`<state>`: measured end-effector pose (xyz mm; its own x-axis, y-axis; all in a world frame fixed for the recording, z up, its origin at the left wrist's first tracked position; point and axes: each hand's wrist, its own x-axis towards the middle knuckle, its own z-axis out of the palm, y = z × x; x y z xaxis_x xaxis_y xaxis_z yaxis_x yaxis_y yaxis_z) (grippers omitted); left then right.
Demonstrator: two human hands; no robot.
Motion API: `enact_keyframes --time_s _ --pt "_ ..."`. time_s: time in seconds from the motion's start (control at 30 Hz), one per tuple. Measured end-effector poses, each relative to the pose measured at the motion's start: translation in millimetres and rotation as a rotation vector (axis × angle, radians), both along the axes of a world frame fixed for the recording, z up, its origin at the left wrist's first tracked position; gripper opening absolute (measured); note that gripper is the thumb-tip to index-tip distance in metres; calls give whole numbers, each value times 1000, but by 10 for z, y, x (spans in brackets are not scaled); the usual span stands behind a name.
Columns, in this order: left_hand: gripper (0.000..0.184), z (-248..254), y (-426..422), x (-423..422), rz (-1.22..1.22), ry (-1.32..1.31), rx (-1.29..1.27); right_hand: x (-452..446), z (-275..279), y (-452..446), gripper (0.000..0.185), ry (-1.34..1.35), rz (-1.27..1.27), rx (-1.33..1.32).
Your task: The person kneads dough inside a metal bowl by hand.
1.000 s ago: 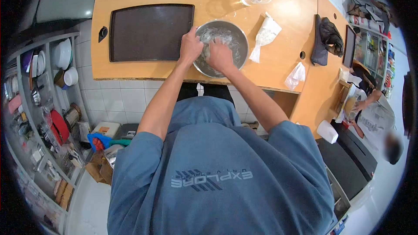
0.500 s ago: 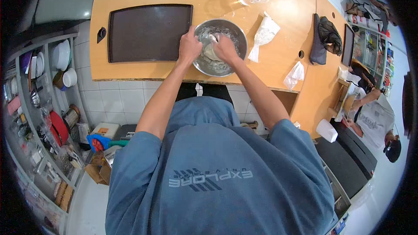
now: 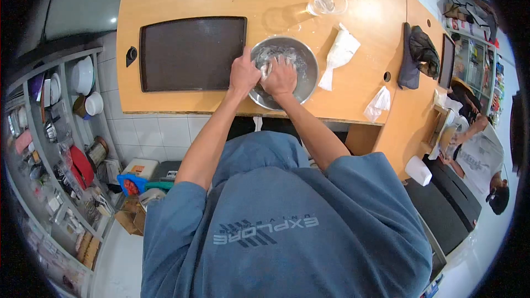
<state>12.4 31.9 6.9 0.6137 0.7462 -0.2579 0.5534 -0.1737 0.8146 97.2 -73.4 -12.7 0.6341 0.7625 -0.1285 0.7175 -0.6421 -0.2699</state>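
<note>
Head view: dark, flat tray (image 3: 193, 55) at left. Left hand (image 3: 244, 77) closed on the left rim of the shiny round metal bowl (image 3: 311, 72). Pale, soft-looking dough (image 3: 265, 71) inside it, mostly hidden by the right hand (image 3: 280, 79), whose fingers, curled moments ago, now spread flat, likely pressing rather than gathering. Further right, a tapered white bag (image 3: 342, 48).

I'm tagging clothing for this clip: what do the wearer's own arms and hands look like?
The left hand, right hand and forearms are bare, without gloves or watch. Short, loose blue-grey sleeves match the shirt, which carries EXPLORE lettering.
</note>
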Motion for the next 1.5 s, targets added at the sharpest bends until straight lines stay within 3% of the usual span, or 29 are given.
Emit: enact_keyframes --time_s 0.2,0.47,0.63,0.73,0.83,0.93,1.03,1.13,1.23,1.33,1.5 --pt "32 -32 31 -16 -26 9 -39 22 -98 69 30 -75 9 31" --pt "27 -8 -7 9 5 30 24 32 -222 60 32 -47 -50 60" --pt "30 -11 5 41 3 29 86 231 -280 -25 51 197 -17 118" --pt "35 -1 47 40 -31 47 92 418 -52 -75 49 581 -61 156" --pt "36 0 52 37 -35 61 82 554 320 -98 59 710 170 -82" --pt "35 10 28 34 -10 81 68 544 338 -201 72 474 356 -275" --pt "35 -19 13 39 -3 61 74 370 271 -316 83 365 359 -181" --pt "36 -37 27 15 -28 41 96 336 250 -396 76 436 230 37" --pt "36 -23 43 -1 -38 38 109 356 209 -349 78 557 86 39" --pt "34 -31 36 -11 -40 31 133 360 226 -320 72 549 103 -70" --pt "33 -33 20 -16 -21 15 119 345 340 -341 60 611 75 36"
